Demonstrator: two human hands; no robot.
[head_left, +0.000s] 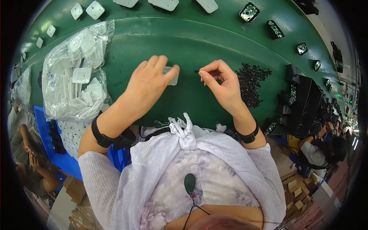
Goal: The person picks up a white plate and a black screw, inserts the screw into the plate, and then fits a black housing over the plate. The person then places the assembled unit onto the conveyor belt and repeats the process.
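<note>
Cover [174, 81], white, lies partly under our left hand [147, 81], loosely spread; we can't tell if it grips, long axis hidden. Right of the cover, our right hand [229, 87] pinches a tiny black part [196, 71]; left is nearer.

text: none readable; blue marks [51, 75] on clear plastic bag [57, 94]; too small to make out

The left hand [150, 78] is palm-down, thumb apart; the right hand [223, 85] pinches thumb to forefinger.
</note>
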